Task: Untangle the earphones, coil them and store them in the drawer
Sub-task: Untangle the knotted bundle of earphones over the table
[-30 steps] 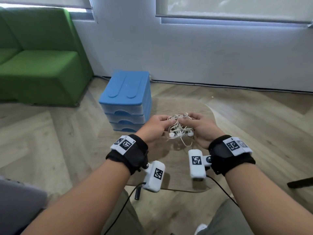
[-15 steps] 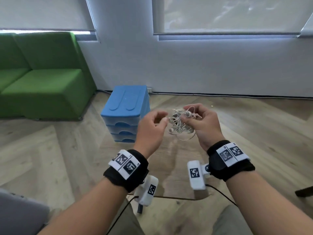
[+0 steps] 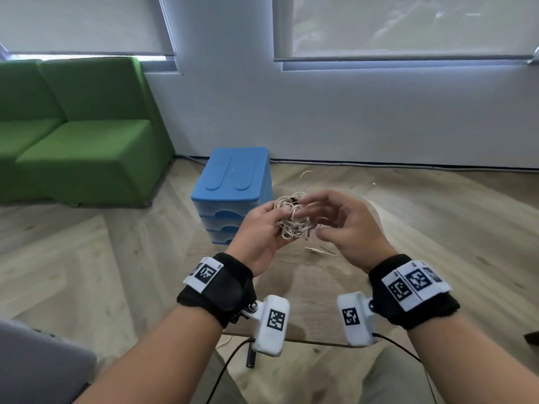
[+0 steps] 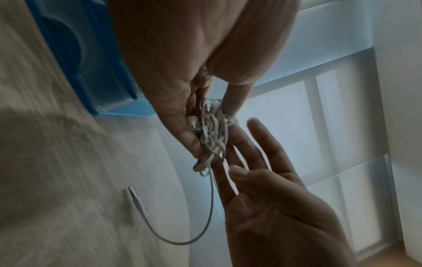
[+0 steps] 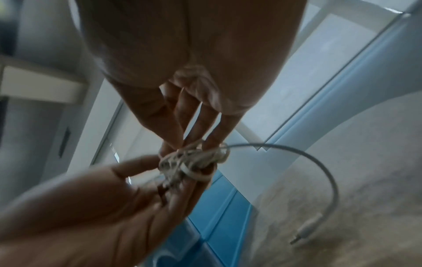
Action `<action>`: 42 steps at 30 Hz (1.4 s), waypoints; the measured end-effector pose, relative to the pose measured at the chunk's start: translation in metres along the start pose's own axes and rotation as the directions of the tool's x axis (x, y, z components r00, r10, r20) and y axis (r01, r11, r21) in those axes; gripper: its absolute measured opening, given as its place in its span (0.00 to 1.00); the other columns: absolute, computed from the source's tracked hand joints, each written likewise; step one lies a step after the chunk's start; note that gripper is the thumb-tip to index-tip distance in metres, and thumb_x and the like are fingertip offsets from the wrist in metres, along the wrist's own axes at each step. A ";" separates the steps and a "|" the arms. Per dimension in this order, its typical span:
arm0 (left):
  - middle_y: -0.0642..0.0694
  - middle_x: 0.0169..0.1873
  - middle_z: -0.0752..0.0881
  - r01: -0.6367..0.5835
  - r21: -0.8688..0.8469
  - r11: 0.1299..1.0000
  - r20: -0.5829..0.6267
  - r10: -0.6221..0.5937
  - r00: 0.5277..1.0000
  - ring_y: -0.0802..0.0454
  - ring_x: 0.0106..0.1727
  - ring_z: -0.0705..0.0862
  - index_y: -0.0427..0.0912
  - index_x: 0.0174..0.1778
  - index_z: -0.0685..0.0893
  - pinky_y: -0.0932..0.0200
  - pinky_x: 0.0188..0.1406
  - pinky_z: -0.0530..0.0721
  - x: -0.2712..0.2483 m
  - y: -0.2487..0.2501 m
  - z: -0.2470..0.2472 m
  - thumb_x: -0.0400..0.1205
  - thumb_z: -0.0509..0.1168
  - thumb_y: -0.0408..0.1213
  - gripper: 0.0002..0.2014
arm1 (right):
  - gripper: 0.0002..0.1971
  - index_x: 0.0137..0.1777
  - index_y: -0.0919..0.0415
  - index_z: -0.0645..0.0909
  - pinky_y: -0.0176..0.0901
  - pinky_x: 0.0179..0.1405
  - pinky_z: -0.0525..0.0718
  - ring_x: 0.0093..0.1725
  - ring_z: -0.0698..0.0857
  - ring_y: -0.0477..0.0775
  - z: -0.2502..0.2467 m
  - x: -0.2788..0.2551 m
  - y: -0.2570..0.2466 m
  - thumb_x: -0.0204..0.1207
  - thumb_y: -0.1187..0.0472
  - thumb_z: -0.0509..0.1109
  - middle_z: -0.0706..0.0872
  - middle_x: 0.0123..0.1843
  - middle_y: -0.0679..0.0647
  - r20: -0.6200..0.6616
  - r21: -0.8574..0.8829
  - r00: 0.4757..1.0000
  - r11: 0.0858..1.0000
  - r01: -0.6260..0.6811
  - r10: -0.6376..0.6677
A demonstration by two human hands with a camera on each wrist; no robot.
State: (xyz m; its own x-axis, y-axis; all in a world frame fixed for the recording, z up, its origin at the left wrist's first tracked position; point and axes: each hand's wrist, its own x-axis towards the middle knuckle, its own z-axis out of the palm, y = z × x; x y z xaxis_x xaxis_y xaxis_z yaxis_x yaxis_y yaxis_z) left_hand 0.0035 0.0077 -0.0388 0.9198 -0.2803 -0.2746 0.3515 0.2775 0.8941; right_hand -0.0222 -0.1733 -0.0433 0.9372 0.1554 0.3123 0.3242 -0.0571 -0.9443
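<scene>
While left hand (image 3: pixel 262 228) holds earphones (image 3: pixel 294 218), blue drawer unit (image 3: pixel 233 185) behind, green sofa (image 3: pixel 81 135) left

The person's forearms are bare; each wrist wears a black fabric band (image 3: pixel 221 290) with white square-patterned marker tags (image 3: pixel 204 274); a white camera housing (image 3: pixel 271 325) hangs beneath each on a metal screw, trailing a thin black cable (image 3: pixel 224 371).
</scene>
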 end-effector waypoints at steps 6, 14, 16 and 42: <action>0.29 0.64 0.89 0.017 -0.074 0.997 0.007 -0.017 1.000 0.39 0.55 0.90 0.32 0.73 0.80 0.40 0.58 0.90 -0.004 0.004 -0.004 0.92 0.51 0.27 0.18 | 0.19 0.49 0.63 0.85 0.45 0.48 0.86 0.45 0.88 0.52 -0.018 0.007 -0.001 0.67 0.84 0.66 0.91 0.47 0.61 -0.379 0.077 0.919 0.994 -0.082 0.105; 0.33 0.59 0.90 -0.021 -0.079 0.997 0.084 0.028 0.996 0.42 0.52 0.91 0.32 0.75 0.78 0.42 0.51 0.92 -0.005 0.008 0.002 0.90 0.49 0.26 0.20 | 0.10 0.53 0.59 0.87 0.35 0.41 0.82 0.43 0.84 0.49 -0.013 0.008 -0.001 0.72 0.65 0.77 0.88 0.46 0.55 -0.228 0.007 0.965 0.992 -0.129 0.128; 0.33 0.59 0.90 -0.031 -0.064 0.997 0.107 0.038 0.994 0.42 0.53 0.91 0.31 0.75 0.78 0.40 0.55 0.92 -0.005 0.008 0.002 0.90 0.49 0.25 0.20 | 0.08 0.54 0.61 0.86 0.35 0.40 0.83 0.41 0.83 0.49 -0.012 0.009 -0.001 0.77 0.68 0.78 0.88 0.46 0.56 -0.235 -0.028 0.966 0.993 -0.118 0.109; 0.42 0.59 0.92 -0.294 0.290 0.911 0.046 0.294 0.955 0.48 0.55 0.92 0.46 0.68 0.86 0.52 0.49 0.91 -0.011 0.009 0.004 0.90 0.61 0.26 0.16 | 0.18 0.56 0.53 0.81 0.41 0.45 0.84 0.44 0.82 0.46 -0.013 0.011 -0.022 0.71 0.73 0.73 0.86 0.53 0.51 -0.525 -0.157 0.851 0.986 -0.064 -0.029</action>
State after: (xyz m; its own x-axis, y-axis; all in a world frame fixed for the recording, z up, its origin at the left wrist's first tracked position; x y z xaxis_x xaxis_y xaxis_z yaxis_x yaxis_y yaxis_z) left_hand -0.0041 0.0098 -0.0261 0.9735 -0.2279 0.0170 -0.0013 0.0690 0.9976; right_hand -0.0176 -0.1832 -0.0183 0.8557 -0.3837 0.3471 0.2799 -0.2211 -0.9342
